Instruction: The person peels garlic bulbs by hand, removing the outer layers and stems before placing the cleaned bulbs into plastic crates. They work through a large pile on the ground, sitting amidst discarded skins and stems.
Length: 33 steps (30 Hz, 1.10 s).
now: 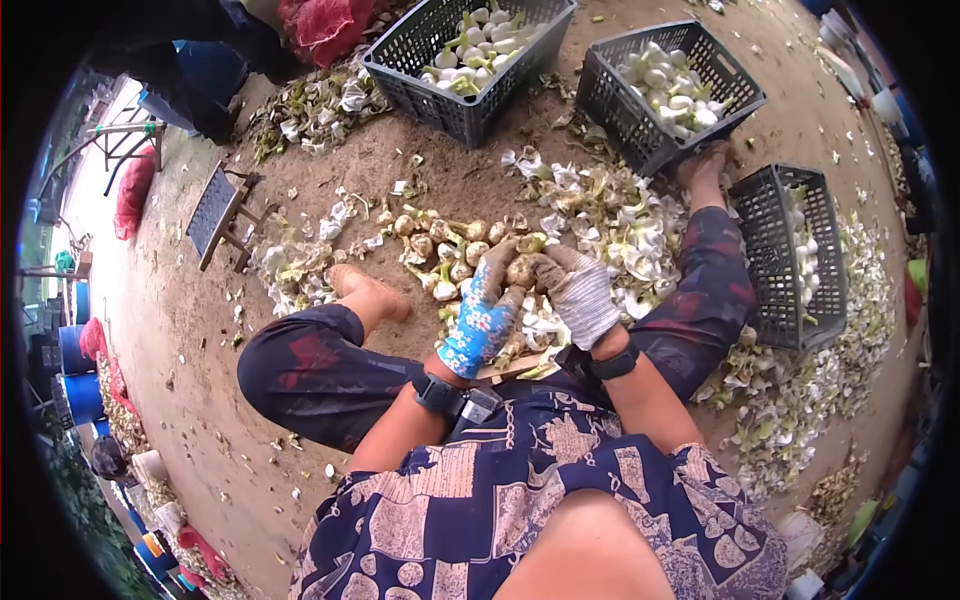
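Head view: your left hand [480, 318] and right hand [580, 292] close on 1 brown bulb [521, 271] between your legs, beside the bulb pile [446, 243]. Probably peeling; next move calls for steady grip, loosening outer skin.

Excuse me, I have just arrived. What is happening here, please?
A seated person holds a soiled bulb between the blue-gloved left hand and the pale-gloved right hand. More soiled bulbs lie on the ground just ahead. Whiter bulbs sit in three dark crates, and peelings lie scattered around.
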Each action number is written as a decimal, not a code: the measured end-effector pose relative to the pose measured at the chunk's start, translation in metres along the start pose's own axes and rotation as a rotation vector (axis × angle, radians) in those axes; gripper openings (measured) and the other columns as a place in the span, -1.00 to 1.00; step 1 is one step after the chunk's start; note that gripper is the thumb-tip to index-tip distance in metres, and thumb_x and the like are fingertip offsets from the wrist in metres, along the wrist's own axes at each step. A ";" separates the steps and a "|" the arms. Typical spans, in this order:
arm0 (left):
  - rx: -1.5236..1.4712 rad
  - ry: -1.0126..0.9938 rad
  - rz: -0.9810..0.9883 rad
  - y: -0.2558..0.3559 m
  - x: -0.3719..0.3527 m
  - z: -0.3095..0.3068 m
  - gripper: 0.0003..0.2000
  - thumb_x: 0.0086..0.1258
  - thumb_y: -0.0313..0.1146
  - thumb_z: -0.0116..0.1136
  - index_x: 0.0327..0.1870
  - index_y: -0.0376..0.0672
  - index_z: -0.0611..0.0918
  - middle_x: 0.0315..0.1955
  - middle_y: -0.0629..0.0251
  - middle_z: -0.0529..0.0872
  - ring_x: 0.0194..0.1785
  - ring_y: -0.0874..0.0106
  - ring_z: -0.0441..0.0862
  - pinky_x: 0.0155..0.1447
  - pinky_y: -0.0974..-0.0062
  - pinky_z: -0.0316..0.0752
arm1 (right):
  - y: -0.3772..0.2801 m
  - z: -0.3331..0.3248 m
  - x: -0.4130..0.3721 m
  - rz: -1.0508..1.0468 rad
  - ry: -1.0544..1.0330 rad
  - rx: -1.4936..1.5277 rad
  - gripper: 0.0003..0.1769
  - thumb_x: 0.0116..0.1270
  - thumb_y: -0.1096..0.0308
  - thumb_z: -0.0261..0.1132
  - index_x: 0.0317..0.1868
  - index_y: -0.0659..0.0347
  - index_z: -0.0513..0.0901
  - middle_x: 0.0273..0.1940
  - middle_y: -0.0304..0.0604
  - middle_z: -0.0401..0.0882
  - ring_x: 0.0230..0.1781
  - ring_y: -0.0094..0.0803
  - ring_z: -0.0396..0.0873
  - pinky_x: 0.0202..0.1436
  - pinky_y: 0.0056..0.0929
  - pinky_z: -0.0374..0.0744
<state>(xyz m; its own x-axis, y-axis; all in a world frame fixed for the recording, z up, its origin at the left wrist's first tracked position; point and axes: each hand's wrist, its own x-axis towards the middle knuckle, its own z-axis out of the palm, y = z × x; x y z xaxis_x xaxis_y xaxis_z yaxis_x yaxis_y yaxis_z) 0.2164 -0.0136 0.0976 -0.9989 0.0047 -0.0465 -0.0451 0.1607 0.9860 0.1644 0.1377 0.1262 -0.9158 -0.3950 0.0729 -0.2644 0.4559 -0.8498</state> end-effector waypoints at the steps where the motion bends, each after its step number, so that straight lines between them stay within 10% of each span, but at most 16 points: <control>1: 0.080 0.000 0.082 0.002 -0.003 0.000 -0.45 0.27 -0.58 -0.02 0.33 -0.28 0.21 0.20 0.17 0.37 0.23 0.41 0.36 0.29 0.47 0.25 | 0.002 0.003 -0.002 0.011 0.006 0.051 -0.77 0.27 0.23 0.20 -0.22 0.20 0.64 -0.43 -0.05 0.58 -0.40 -0.15 0.57 -0.36 -0.36 0.52; 4: -0.039 -0.043 0.143 0.011 -0.006 -0.003 -0.45 0.23 -0.64 0.01 0.30 -0.28 0.26 0.21 0.12 0.38 0.30 0.37 0.29 0.34 0.45 0.19 | -0.008 -0.011 -0.005 0.329 -0.095 0.289 -0.80 0.30 0.25 0.15 -0.30 0.19 0.61 -0.51 -0.08 0.57 -0.52 -0.22 0.55 -0.47 -0.34 0.49; 7: 0.112 -0.090 0.183 0.023 -0.009 -0.007 -0.40 0.18 -0.61 0.07 0.32 -0.19 0.27 0.23 0.14 0.38 0.31 0.35 0.30 0.35 0.42 0.20 | 0.002 -0.010 -0.011 0.086 0.013 0.146 -0.76 0.31 0.19 0.20 -0.26 0.22 0.60 -0.64 -0.16 0.55 -0.69 -0.43 0.51 -0.65 -0.44 0.43; 9: 0.095 -0.069 0.263 0.027 -0.009 -0.003 -0.39 0.19 -0.55 0.12 0.33 -0.20 0.25 0.20 0.10 0.42 0.29 0.29 0.34 0.33 0.40 0.22 | -0.012 -0.008 -0.014 0.364 -0.018 0.473 -0.69 0.33 0.14 0.21 -0.37 0.25 0.60 -0.66 -0.25 0.52 -0.69 -0.58 0.47 -0.69 -0.52 0.39; 18: 0.299 -0.114 0.157 0.060 -0.015 -0.009 -0.36 0.16 -0.58 0.12 0.33 -0.18 0.25 0.11 0.10 0.51 0.14 0.28 0.51 0.14 0.41 0.42 | -0.029 -0.018 -0.026 0.300 -0.128 0.646 -0.78 0.38 0.27 0.14 -0.24 0.26 0.58 -0.56 -0.31 0.56 -0.66 -0.62 0.46 -0.65 -0.64 0.40; 24: -1.106 -0.305 -0.242 0.051 0.000 -0.018 -0.49 0.33 -0.33 0.09 0.27 -0.26 0.28 0.12 0.16 0.47 0.17 0.34 0.46 0.24 0.38 0.39 | -0.039 -0.029 -0.029 0.375 -0.099 0.817 -0.79 0.39 0.31 0.10 -0.15 0.22 0.61 -0.61 -0.37 0.52 -0.75 -0.70 0.36 -0.72 -0.71 0.27; 28: -0.547 -0.039 -0.174 0.033 -0.004 -0.005 -0.54 0.42 -0.15 -0.01 0.22 -0.26 0.36 0.08 0.17 0.47 0.10 0.43 0.46 0.20 0.44 0.37 | -0.034 -0.021 -0.028 0.323 -0.029 0.786 -0.82 0.36 0.39 0.08 -0.17 0.19 0.61 -0.59 -0.38 0.51 -0.72 -0.71 0.37 -0.71 -0.71 0.29; 29: 0.085 0.153 0.110 0.025 -0.006 -0.002 -0.54 0.41 -0.15 0.02 0.22 -0.24 0.36 0.07 0.20 0.47 0.08 0.47 0.44 0.17 0.47 0.36 | -0.032 -0.019 -0.028 0.322 -0.021 0.763 -0.82 0.36 0.39 0.07 -0.17 0.19 0.61 -0.57 -0.38 0.52 -0.70 -0.71 0.38 -0.70 -0.72 0.30; 30: 0.116 0.224 0.274 0.015 -0.006 0.003 -0.51 0.33 -0.17 0.14 0.19 -0.27 0.38 -0.03 0.21 0.50 -0.02 0.40 0.51 0.06 0.51 0.43 | -0.029 -0.018 -0.029 0.334 -0.007 0.740 -0.82 0.36 0.39 0.07 -0.17 0.19 0.61 -0.55 -0.37 0.53 -0.69 -0.71 0.39 -0.69 -0.72 0.30; 33: -0.820 -0.031 -0.175 0.042 -0.012 0.000 -0.50 0.34 -0.27 0.13 0.25 -0.24 0.31 0.01 0.27 0.52 0.01 0.45 0.52 0.00 0.55 0.49 | -0.037 -0.022 -0.033 0.285 -0.069 0.978 -0.81 0.34 0.32 0.13 -0.16 0.20 0.61 -0.56 -0.39 0.52 -0.69 -0.71 0.40 -0.68 -0.73 0.31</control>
<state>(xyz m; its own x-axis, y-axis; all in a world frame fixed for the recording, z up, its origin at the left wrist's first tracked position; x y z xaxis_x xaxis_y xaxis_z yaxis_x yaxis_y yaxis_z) 0.2266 -0.0071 0.1392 -0.9764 0.0752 -0.2023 -0.2057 -0.6073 0.7674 0.1977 0.1509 0.1668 -0.8782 -0.4332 -0.2026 0.3518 -0.2983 -0.8873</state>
